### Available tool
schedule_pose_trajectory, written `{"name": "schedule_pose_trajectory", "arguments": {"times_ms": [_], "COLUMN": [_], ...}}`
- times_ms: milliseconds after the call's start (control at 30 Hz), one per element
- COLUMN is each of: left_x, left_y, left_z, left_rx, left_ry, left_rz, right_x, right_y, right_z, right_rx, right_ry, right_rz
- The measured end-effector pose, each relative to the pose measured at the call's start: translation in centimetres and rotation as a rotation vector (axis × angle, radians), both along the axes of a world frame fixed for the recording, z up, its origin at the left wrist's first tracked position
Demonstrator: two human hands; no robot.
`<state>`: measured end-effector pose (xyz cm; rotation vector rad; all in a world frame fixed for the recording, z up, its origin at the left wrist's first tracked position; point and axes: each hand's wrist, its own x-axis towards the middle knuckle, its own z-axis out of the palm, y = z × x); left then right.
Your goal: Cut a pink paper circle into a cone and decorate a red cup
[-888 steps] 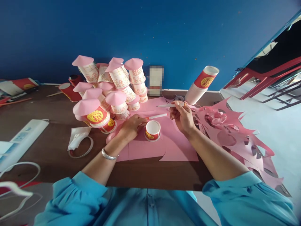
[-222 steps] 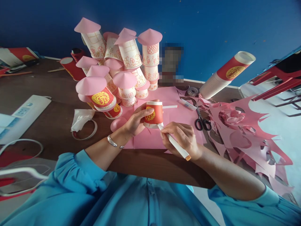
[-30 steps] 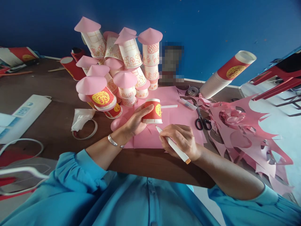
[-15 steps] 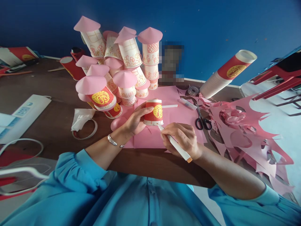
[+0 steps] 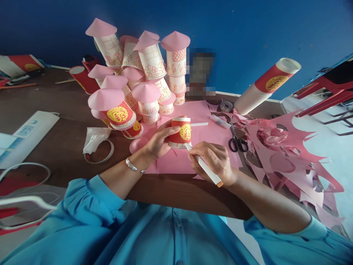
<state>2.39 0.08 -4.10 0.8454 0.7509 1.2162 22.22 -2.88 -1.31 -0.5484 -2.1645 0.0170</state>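
My left hand [image 5: 161, 137] is wrapped round a red and white paper cup [image 5: 176, 137] with a yellow emblem, holding it upside down above pink paper [image 5: 175, 163]. In my right hand [image 5: 212, 162] is a white marker pen [image 5: 207, 170] with an orange end. Its tip meets the white band at the cup's lower right edge. Short marks show along that band. Behind my left hand stand several stacked paper cups [image 5: 151, 62] with pink cone roofs [image 5: 175, 41], many drawn with flowers and windows.
A tall stack of paper cups [image 5: 253, 96] leans at the right rear. Scissors [image 5: 238, 141], a glue stick [image 5: 219, 121] and a tape roll [image 5: 226, 106] lie near pink paper scraps [image 5: 284, 162]. At left are another tape roll [image 5: 110, 152] and a white power strip [image 5: 30, 134].
The marker and my right hand have shifted slightly upward, with the tip still at the cup's lower edge. My left hand keeps the cup almost in place.
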Motion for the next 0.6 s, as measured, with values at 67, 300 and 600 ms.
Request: {"name": "schedule_pose_trajectory", "arguments": {"times_ms": [67, 300, 600], "left_x": [0.03, -0.13, -0.06], "left_y": [-0.04, -0.10, -0.13], "left_z": [0.12, 0.27, 0.28], "left_rx": [-0.013, -0.012, 0.006], "left_ry": [-0.019, 0.006, 0.005], "left_rz": [-0.033, -0.080, -0.045], "right_x": [-0.01, 0.00, -0.05], "right_y": [-0.02, -0.37, -0.37], "right_z": [0.00, 0.23, 0.38], "right_rx": [-0.005, -0.190, -0.172], "right_ry": [-0.005, 0.023, 0.055], "right_rz": [0.002, 0.026, 0.043]}}
